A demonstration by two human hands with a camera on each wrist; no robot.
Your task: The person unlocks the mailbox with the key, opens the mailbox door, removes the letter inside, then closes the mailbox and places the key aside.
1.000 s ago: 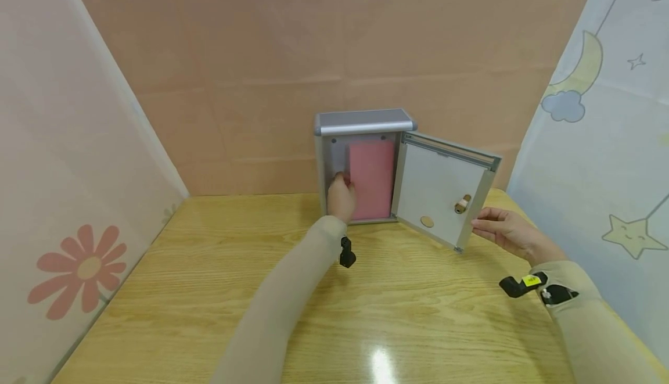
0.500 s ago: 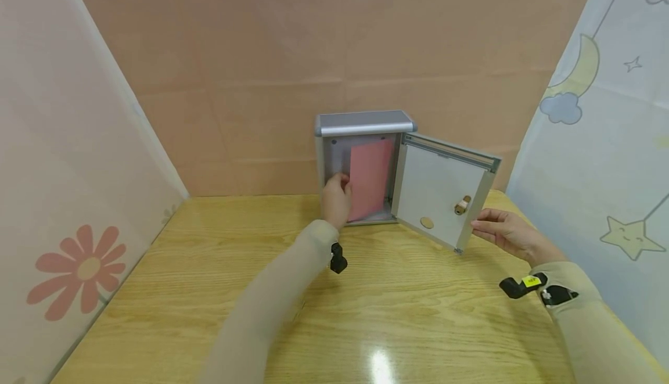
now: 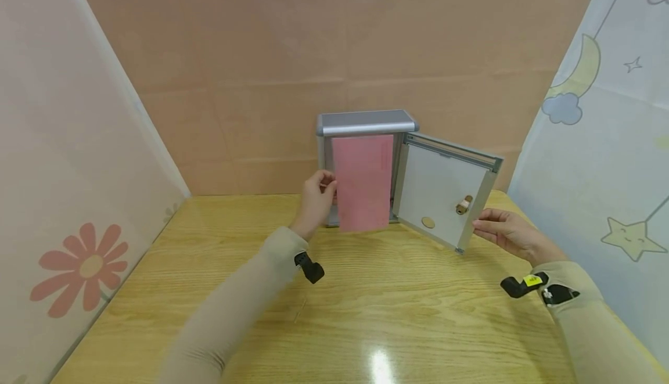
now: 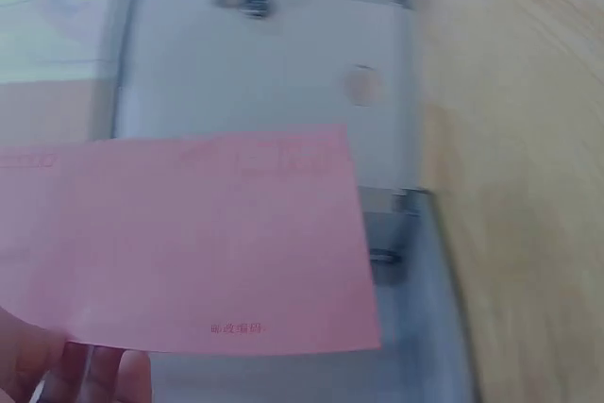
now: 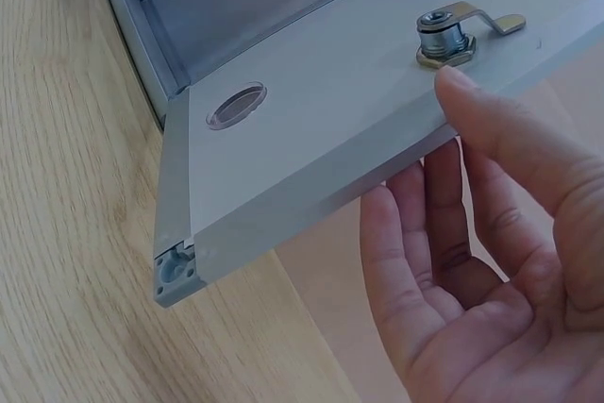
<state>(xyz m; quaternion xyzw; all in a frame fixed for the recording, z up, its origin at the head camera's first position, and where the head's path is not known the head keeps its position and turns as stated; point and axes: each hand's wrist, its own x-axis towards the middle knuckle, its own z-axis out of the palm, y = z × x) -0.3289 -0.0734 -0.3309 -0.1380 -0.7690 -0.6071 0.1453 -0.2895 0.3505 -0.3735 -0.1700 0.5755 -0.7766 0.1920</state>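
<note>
My left hand (image 3: 315, 201) pinches a pink envelope (image 3: 363, 183) by its left edge. The envelope stands upright in front of a grey metal mailbox (image 3: 366, 121) and covers most of its opening. In the left wrist view, small red print shows on the envelope (image 4: 189, 243) near its lower edge. The mailbox door (image 3: 439, 189) is swung out to the right. My right hand (image 3: 509, 233) holds the door's free edge, thumb on the inner face and fingers behind, as the right wrist view shows. Close to that thumb sits the cam lock (image 5: 448, 37).
The mailbox stands on a wood-grain table (image 3: 251, 239), near the back wall covering (image 3: 251, 82). Patterned sheets hang on both sides, with a flower (image 3: 89, 265) at left and a moon (image 3: 582, 67) at right. A round window (image 5: 236, 106) is set low in the door.
My left hand has drawn the envelope out of the mailbox, moving left and toward me. The envelope now faces me more squarely. My right hand and the door have stayed put.
</note>
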